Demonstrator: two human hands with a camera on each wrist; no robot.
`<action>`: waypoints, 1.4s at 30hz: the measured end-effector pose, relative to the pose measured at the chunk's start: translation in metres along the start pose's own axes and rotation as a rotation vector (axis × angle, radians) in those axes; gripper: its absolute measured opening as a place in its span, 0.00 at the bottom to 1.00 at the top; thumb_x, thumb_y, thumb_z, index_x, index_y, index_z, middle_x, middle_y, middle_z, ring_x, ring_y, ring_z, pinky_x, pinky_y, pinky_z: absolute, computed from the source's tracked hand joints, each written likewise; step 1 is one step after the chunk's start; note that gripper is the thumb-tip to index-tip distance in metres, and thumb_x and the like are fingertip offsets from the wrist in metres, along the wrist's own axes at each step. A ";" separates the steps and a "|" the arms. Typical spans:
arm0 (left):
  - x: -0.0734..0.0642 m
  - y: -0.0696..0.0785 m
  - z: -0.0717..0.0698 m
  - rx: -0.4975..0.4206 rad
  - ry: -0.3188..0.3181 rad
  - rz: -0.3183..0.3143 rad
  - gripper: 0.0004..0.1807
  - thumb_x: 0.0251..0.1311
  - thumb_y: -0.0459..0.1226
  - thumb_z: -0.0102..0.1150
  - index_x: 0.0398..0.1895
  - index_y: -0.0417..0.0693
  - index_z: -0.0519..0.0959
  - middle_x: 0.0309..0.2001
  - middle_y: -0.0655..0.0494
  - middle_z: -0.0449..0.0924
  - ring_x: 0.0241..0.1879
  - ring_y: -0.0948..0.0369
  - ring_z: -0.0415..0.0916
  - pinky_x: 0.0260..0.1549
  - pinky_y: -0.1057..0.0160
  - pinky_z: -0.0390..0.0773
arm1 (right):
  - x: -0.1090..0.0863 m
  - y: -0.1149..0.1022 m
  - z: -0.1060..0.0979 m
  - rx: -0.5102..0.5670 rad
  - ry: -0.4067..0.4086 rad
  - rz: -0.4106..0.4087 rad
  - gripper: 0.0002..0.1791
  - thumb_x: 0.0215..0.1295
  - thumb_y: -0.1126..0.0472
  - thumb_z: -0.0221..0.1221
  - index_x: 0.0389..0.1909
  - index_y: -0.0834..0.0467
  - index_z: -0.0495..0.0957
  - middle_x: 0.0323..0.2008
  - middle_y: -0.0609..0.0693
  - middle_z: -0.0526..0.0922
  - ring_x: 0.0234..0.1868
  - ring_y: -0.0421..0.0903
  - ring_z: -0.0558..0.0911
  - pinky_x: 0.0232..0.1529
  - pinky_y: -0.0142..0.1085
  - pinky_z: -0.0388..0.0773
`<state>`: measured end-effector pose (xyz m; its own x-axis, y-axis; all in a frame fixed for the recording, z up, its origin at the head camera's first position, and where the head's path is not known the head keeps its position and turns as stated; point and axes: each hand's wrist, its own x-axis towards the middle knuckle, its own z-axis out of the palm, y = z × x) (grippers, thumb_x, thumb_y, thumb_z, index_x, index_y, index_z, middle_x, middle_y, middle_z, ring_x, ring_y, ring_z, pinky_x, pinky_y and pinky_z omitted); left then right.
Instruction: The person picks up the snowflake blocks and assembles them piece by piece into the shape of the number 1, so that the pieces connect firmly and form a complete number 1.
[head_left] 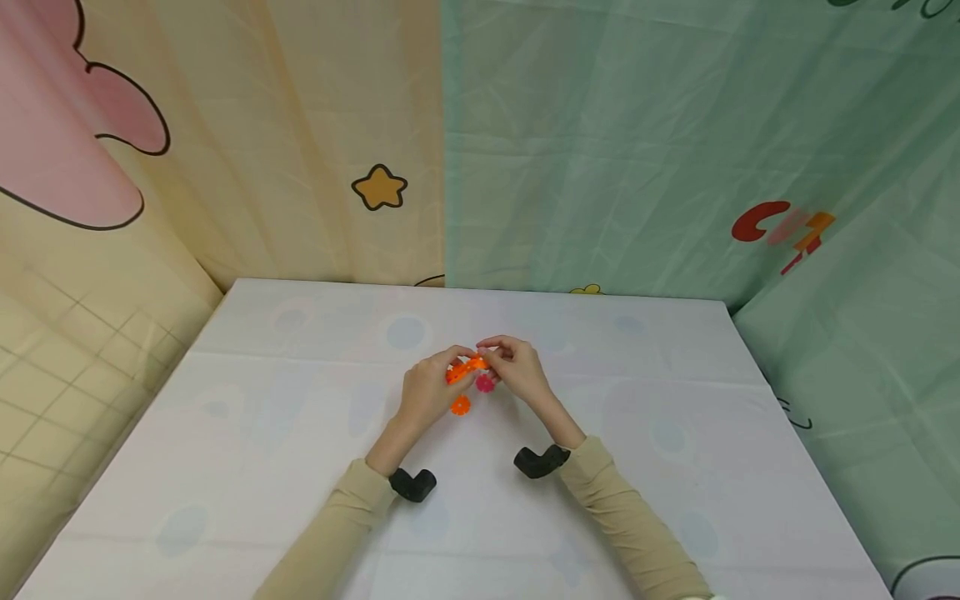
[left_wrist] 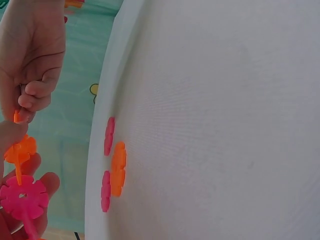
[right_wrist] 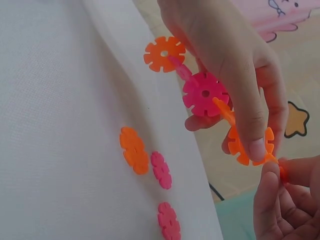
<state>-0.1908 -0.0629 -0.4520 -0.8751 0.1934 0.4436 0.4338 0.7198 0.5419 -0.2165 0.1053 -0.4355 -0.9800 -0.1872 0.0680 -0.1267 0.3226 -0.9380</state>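
My left hand (head_left: 435,383) holds a short chain of slotted flower-shaped plastic discs. In the right wrist view an orange disc (right_wrist: 159,55) hangs at its far end, linked through edge-on pieces to a pink disc (right_wrist: 204,102) and then another orange disc (right_wrist: 236,147) under my left thumb. My right hand (right_wrist: 287,200) pinches an orange piece (right_wrist: 283,174) right at that near end, where the fingers of both hands meet. The left wrist view also has the pink disc (left_wrist: 32,192) beside my left fingers (left_wrist: 51,182).
On the white tabletop (head_left: 255,450), below the hands, lie a loose orange disc (right_wrist: 134,150) and two pink discs, one nearer (right_wrist: 169,220) and one farther (right_wrist: 161,170). Patterned curtains (head_left: 637,150) hang behind the table's back edge.
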 end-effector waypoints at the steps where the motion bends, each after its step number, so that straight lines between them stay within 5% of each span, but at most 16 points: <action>1: 0.000 0.000 0.000 -0.002 0.003 -0.001 0.16 0.55 0.44 0.68 0.46 0.52 0.81 0.32 0.53 0.85 0.18 0.64 0.71 0.15 0.72 0.64 | 0.000 0.000 0.000 0.001 -0.006 0.002 0.14 0.67 0.60 0.58 0.47 0.66 0.80 0.29 0.68 0.81 0.20 0.52 0.80 0.29 0.40 0.83; 6: 0.000 -0.002 -0.001 -0.005 0.010 -0.014 0.15 0.55 0.44 0.68 0.44 0.51 0.82 0.31 0.52 0.85 0.17 0.64 0.69 0.15 0.72 0.64 | 0.001 0.001 -0.001 0.011 -0.016 0.017 0.18 0.70 0.56 0.55 0.49 0.67 0.79 0.32 0.68 0.81 0.26 0.62 0.80 0.33 0.48 0.83; 16: -0.002 -0.007 -0.007 -0.053 -0.004 -0.118 0.14 0.56 0.42 0.67 0.45 0.50 0.82 0.32 0.51 0.84 0.18 0.63 0.65 0.17 0.70 0.67 | -0.001 0.011 -0.002 -0.097 0.009 0.034 0.12 0.70 0.60 0.55 0.46 0.63 0.80 0.31 0.62 0.81 0.20 0.47 0.76 0.25 0.28 0.75; 35: -0.003 -0.011 -0.012 -0.109 -0.083 -0.222 0.15 0.62 0.43 0.61 0.50 0.50 0.80 0.39 0.52 0.84 0.22 0.63 0.70 0.20 0.70 0.70 | -0.002 0.028 0.000 -0.451 -0.100 0.101 0.16 0.56 0.58 0.68 0.45 0.59 0.83 0.36 0.53 0.82 0.29 0.43 0.74 0.31 0.30 0.70; 42: -0.004 -0.012 -0.012 -0.150 -0.083 -0.211 0.15 0.62 0.43 0.62 0.51 0.51 0.82 0.39 0.53 0.84 0.23 0.63 0.71 0.22 0.70 0.72 | -0.001 0.029 0.000 -0.472 -0.095 0.111 0.12 0.55 0.58 0.69 0.39 0.58 0.83 0.37 0.52 0.83 0.32 0.44 0.75 0.33 0.30 0.73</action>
<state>-0.1896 -0.0804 -0.4521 -0.9615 0.1083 0.2528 0.2615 0.6441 0.7189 -0.2188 0.1144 -0.4626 -0.9760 -0.2046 -0.0752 -0.0998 0.7262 -0.6802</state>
